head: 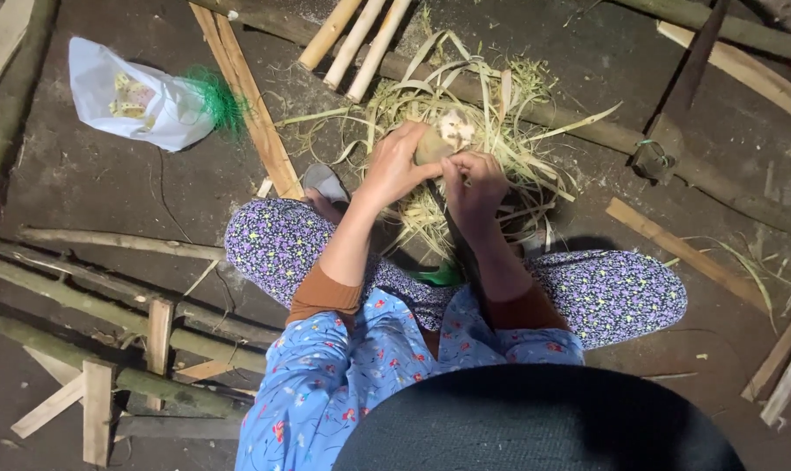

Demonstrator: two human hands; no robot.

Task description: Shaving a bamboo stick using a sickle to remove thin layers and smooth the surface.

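Note:
I sit on a dark floor with my knees apart, in purple flowered trousers. My left hand (395, 166) grips a short pale bamboo piece (448, 135) whose cut end faces up. My right hand (475, 185) is closed beside it, the fingers pinched at the piece's edge; what they pinch is too small to make out. A dark blade-like strip (452, 235) runs from under my hands down toward my lap. Under and around the hands lies a heap of pale bamboo shavings (500, 113).
Three pale bamboo sticks (353, 44) lie beyond the heap. A white plastic bag (133, 100) with green netting lies far left. Green bamboo poles and wooden offcuts (116, 349) are at my left; slats (683, 253) and a long pole (744, 205) at my right.

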